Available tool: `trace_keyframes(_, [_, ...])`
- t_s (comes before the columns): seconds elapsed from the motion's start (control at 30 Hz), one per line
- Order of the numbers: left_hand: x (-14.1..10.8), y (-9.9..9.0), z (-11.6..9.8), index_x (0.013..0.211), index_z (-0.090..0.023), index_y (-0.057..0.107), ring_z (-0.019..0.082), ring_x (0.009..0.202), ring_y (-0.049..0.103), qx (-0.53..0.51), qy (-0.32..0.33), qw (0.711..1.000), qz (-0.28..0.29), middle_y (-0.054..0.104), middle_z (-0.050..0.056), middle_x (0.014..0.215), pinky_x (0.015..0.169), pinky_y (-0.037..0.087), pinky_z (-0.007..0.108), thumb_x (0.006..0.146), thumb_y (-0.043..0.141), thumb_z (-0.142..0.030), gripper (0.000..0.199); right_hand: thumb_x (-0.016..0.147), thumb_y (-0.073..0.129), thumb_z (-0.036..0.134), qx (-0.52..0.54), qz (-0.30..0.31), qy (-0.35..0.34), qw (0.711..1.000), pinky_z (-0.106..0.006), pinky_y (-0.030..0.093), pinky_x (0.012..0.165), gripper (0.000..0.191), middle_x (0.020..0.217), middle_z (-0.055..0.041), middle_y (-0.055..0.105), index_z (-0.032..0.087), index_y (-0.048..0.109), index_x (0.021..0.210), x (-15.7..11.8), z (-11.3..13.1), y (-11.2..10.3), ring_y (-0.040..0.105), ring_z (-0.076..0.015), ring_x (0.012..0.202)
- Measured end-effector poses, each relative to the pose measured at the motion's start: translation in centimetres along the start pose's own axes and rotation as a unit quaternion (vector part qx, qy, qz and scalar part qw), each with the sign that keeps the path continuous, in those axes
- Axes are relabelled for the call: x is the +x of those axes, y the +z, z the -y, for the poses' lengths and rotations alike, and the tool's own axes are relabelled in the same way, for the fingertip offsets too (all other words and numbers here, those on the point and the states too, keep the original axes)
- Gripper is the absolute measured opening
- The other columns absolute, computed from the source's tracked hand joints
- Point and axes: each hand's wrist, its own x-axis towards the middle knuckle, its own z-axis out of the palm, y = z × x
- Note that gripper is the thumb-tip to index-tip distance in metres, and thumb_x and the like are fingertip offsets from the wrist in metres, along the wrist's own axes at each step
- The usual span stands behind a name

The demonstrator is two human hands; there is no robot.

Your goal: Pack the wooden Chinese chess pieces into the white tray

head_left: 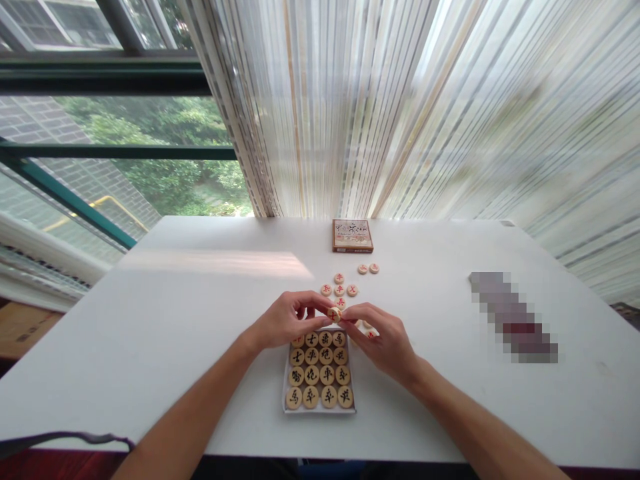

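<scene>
Between the fingertips of my left hand (pixel 290 319) and my right hand (pixel 383 333) is a round wooden Chinese chess piece (pixel 335 315) with a red character facing up. Both hands are closed on it, just above the far edge of an open tray (pixel 320 411). Rows of pieces with black characters (pixel 311 375) fill most of the tray, and one red-marked piece (pixel 297 339) shows at its far left corner. Beyond my hands lie several loose red-marked pieces (pixel 339 290). A few more pieces (pixel 371 335) are partly hidden by my right hand.
A flat printed box lid (pixel 353 236) rests near the far edge of the white table (pixel 165 347). Two red-marked pieces (pixel 369 269) sit nearer than it. To the right is a blurred-out long object (pixel 515 320). A string curtain (pixel 330 113) and window border the far side.
</scene>
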Motion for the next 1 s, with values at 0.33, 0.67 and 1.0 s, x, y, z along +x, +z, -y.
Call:
trace_keyframes(0.33, [0.01, 0.03, 0.20, 0.105, -0.019, 0.074, 0.010, 0.067, 0.054, -0.004, 0.004, 1.000, 0.005, 0.074, 0.006, 0.098, 0.057, 0.038, 0.021, 0.087, 0.071, -0.035, 0.025, 0.091, 0.067, 0.016, -0.017, -0.008, 0.014, 1.000, -0.024, 0.059, 0.072, 0.016, 0.089, -0.0020, 0.073, 0.023, 0.065, 0.105, 0.02, 0.21, 0.19, 0.070, -0.0137, 0.078])
trace_keyframes(0.67, [-0.10, 0.16, 0.31, 0.097, -0.017, 0.075, 0.008, 0.062, 0.050, 0.003, 0.010, 1.000, 0.004, 0.070, 0.004, 0.082, 0.053, 0.035, 0.020, 0.083, 0.074, -0.035, 0.024, 0.089, 0.068, 0.012, -0.016, 0.012, -0.011, 1.000, -0.025, 0.058, 0.072, 0.020, 0.096, -0.0046, 0.072, 0.022, 0.067, 0.106, -0.15, -0.03, 0.16, 0.069, -0.0142, 0.082])
trace_keyframes(1.0, [-0.06, 0.17, 0.37, 0.096, -0.017, 0.075, 0.007, 0.060, 0.047, 0.012, 0.011, 1.000, 0.009, 0.068, 0.001, 0.076, 0.054, 0.034, 0.020, 0.084, 0.073, -0.032, 0.019, 0.089, 0.068, 0.014, -0.022, 0.016, -0.013, 1.000, -0.026, 0.059, 0.072, 0.018, 0.095, -0.0055, 0.071, 0.021, 0.067, 0.106, -0.02, 0.01, 0.15, 0.069, -0.0151, 0.082])
